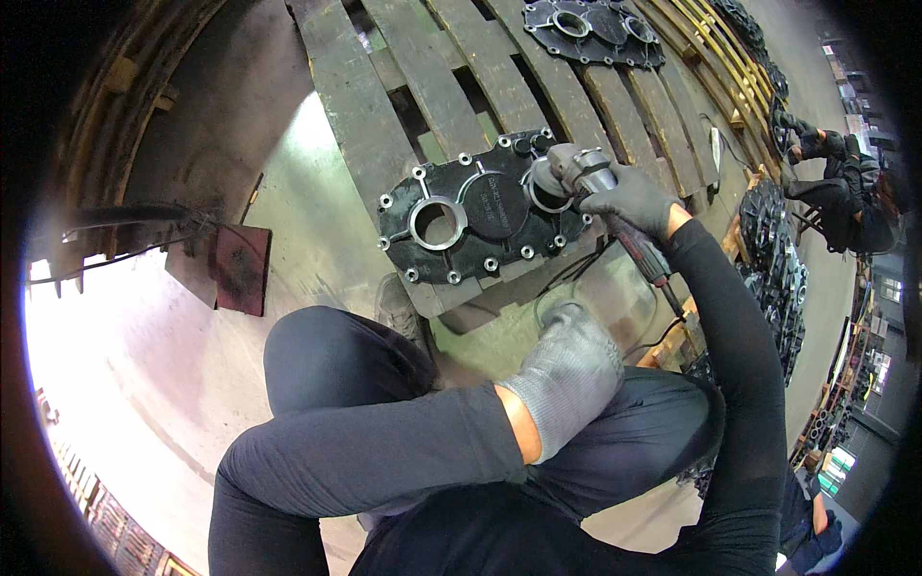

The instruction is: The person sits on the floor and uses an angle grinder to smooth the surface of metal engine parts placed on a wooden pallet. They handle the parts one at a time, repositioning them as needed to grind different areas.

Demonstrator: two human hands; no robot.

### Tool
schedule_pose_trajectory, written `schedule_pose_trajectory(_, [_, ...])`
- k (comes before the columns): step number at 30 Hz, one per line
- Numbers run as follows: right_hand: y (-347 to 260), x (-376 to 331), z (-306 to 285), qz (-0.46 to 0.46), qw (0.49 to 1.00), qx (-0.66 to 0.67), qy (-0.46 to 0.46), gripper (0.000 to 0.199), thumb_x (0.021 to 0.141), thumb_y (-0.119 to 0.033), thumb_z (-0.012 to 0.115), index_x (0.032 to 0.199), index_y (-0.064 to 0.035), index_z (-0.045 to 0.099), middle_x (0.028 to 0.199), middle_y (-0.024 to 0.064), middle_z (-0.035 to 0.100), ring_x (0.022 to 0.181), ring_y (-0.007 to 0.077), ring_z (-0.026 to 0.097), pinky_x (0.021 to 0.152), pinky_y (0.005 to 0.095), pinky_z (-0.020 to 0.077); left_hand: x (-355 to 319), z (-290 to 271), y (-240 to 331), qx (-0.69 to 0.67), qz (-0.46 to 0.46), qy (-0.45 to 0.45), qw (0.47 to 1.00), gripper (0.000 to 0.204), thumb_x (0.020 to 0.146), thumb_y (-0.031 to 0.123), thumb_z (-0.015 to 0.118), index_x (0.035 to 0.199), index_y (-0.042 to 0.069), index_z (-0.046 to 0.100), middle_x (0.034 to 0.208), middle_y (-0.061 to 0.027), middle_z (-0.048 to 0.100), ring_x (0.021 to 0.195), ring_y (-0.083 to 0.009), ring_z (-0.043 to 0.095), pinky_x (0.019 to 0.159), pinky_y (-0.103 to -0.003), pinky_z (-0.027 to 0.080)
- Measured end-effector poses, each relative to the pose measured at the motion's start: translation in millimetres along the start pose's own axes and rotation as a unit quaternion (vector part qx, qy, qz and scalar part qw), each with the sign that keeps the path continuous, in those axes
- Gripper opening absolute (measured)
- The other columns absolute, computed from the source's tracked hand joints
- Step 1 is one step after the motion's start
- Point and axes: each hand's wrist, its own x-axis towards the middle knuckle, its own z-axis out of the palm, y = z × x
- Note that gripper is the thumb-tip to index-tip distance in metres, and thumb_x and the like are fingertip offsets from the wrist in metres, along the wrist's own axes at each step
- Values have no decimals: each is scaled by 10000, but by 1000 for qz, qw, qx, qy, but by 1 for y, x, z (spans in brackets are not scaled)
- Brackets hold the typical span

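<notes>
A black cast metal cover plate (495, 204) with bright bored rings and bolt bosses lies on the wooden pallet in front of me. My right hand (634, 200), in a grey glove, is wrapped round an angle grinder (629, 240). The grinder's head is over the plate's right-hand ring and partly hides it; whether its disc touches the metal I cannot tell. My left hand (573, 374), also gloved, rests across my right knee, apart from the plate. Its fingers bend away from view, and nothing shows in it.
Another black cover plate (595, 31) lies farther back on the slatted pallet (384, 82). The grinder's cord (663, 336) trails near my right knee. Stacked black castings (771, 259) stand at the right, with a seated person (850, 187) beyond. A dark red block (242, 270) stands left.
</notes>
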Motion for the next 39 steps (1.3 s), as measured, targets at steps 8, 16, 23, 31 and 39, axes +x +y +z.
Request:
schedule_pose_trajectory(8, [20,-43,25,58,979,194,15,565,903,-408,838,1209,54,726,925,151,777,766,196,772,696,328,617,-5,5,4,-37,-1,-13,999,173,878,175,667,988,93,772,926,-99,690,869,-278,697,784,-457,516])
schedule_pose_trajectory(16, [19,-102,84,133,894,416,100,535,895,-338,874,1209,45,670,916,112,739,712,220,748,650,355,631,-9,34,15,-34,38,217,975,241,871,216,698,980,51,837,852,-119,758,793,-303,719,695,-513,533])
schedule_pose_trajectory(23, [-32,-109,148,155,771,612,86,452,935,-184,842,1242,31,590,951,139,713,748,257,761,632,401,655,-19,27,9,-55,35,197,978,229,833,175,705,966,45,838,837,-111,762,783,-304,734,681,-484,541])
schedule_pose_trajectory(31, [-32,-113,156,115,750,626,179,366,960,-150,814,1208,30,614,921,120,701,732,261,750,602,393,644,-20,23,10,-80,41,161,983,184,822,175,722,905,53,832,816,-106,765,768,-308,740,680,-447,548])
schedule_pose_trajectory(39, [-9,-94,161,134,722,659,164,391,988,-207,786,1236,31,600,966,154,711,793,279,765,658,410,663,-26,17,3,-73,31,141,987,167,822,165,734,914,72,839,809,-116,766,755,-290,740,637,-459,527])
